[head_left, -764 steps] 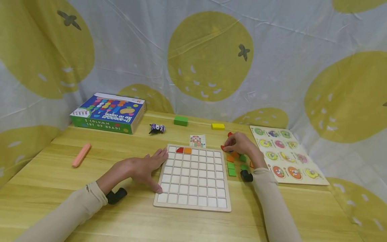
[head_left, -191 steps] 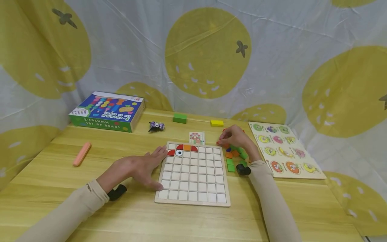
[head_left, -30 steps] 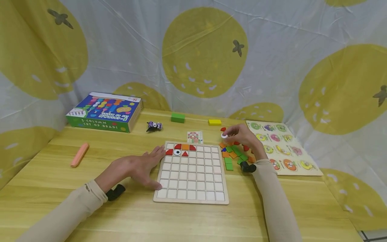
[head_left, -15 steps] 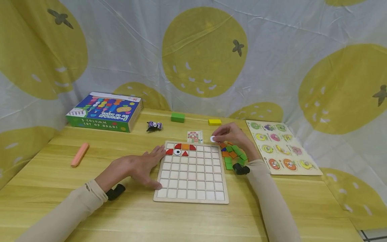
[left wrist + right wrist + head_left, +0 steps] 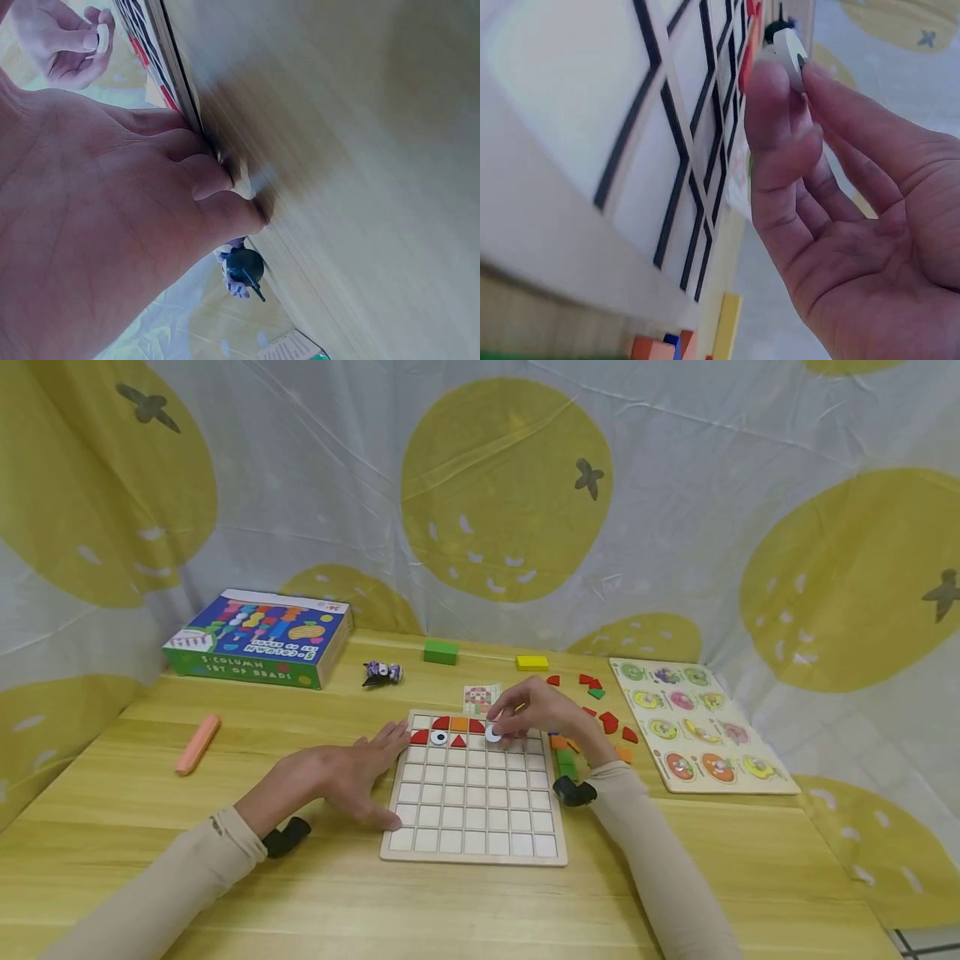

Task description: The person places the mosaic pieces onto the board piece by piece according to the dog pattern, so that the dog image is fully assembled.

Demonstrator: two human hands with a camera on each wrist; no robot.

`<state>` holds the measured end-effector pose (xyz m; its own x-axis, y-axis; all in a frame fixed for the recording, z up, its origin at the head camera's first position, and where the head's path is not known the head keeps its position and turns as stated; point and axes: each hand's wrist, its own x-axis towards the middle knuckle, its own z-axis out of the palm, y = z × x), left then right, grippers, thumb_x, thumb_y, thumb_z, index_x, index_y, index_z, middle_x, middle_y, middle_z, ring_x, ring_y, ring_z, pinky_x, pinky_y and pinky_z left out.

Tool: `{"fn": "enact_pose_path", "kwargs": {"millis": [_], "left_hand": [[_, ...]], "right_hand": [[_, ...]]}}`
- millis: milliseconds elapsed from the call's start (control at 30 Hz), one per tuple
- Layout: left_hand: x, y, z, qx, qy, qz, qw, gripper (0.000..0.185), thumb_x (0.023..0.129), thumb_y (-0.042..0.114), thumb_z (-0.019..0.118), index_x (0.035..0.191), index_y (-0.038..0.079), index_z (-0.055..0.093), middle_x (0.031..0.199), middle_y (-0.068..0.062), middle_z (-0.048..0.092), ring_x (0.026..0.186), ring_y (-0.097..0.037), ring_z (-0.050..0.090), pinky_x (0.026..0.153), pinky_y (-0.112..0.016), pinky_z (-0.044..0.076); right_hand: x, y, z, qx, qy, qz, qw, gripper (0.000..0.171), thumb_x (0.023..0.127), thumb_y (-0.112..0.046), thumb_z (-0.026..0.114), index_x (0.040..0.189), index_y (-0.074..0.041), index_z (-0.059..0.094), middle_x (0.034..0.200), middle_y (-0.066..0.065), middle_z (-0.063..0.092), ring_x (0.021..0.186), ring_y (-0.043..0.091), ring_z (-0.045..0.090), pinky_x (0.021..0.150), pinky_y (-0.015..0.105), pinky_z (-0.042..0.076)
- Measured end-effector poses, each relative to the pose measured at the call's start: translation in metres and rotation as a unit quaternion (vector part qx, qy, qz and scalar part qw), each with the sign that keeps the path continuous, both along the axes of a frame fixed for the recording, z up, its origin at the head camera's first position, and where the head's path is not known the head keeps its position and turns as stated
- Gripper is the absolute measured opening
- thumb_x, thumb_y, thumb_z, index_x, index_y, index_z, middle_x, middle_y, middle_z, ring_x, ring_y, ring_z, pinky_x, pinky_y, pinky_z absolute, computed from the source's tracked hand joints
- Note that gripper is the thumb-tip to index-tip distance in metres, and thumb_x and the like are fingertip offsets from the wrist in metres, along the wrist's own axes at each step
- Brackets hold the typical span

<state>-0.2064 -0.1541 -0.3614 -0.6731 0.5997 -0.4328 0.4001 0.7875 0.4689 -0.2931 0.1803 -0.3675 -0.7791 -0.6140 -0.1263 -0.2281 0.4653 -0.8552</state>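
Note:
My right hand (image 5: 534, 712) pinches a round white eye piece (image 5: 492, 733) between thumb and fingertips, over the upper rows of the wooden grid board (image 5: 474, 797). In the right wrist view the disc (image 5: 791, 60) stands tilted, away from the squares. Spread along the board's left edge, my left hand (image 5: 341, 779) touches it with fingers and thumb. Set in the top rows are an orange square (image 5: 459, 724), red quarter-rounds (image 5: 442, 723), a red triangle (image 5: 458, 741) and another eye disc (image 5: 438, 737).
A small pattern card (image 5: 480, 697) lies behind the board. Loose red pieces (image 5: 609, 722) and green squares (image 5: 566, 762) lie to its right, beside a fruit puzzle board (image 5: 697, 727). Farther off are a bead box (image 5: 258, 639), a figurine (image 5: 383, 673), green (image 5: 441, 652) and yellow blocks (image 5: 532, 663).
My right hand has carried the eye disc left from the loose pieces to over the board. Earlier, red pieces, one eye disc and the triangle were added to the board. My left hand stays put.

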Motion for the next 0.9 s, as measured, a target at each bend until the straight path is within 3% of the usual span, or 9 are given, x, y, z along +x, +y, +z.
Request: {"fn": "enact_pose_path", "kwargs": {"millis": [200,433,900], "left_hand": [[0.001,-0.001,0.0,0.004,-0.003,-0.001,1.0,0.129,0.087,0.057,0.085,0.172,0.0,0.006,0.18,-0.022,-0.009,0.166,-0.044,-0.004,0.13,-0.07,0.01],[-0.001,0.0,-0.001,0.003,-0.003,-0.001,1.0,0.128,0.087,0.056,0.085,0.172,0.0,0.007,0.18,-0.021,-0.009,0.167,-0.043,-0.005,0.131,-0.068,0.009],[-0.001,-0.001,-0.001,-0.002,-0.007,0.006,1.0,0.128,0.087,0.057,0.085,0.173,0.002,0.007,0.181,-0.019,-0.01,0.167,-0.042,-0.005,0.13,-0.068,0.009]], "right_hand": [[0.003,-0.015,-0.008,0.005,0.027,0.008,1.0,0.01,0.096,-0.004,0.081,0.105,0.0,0.085,0.089,0.008,0.081,0.073,0.03,0.077,0.066,0.031,0.063],[0.01,-0.024,-0.006,0.019,0.004,-0.026,0.999,0.009,0.095,-0.002,0.081,0.104,0.001,0.084,0.089,0.012,0.081,0.074,0.025,0.08,0.071,0.037,0.067],[0.01,-0.023,-0.003,0.022,0.004,-0.035,0.999,0.013,0.098,-0.002,0.079,0.109,0.003,0.083,0.091,0.013,0.082,0.079,0.028,0.08,0.077,0.039,0.067]]}}
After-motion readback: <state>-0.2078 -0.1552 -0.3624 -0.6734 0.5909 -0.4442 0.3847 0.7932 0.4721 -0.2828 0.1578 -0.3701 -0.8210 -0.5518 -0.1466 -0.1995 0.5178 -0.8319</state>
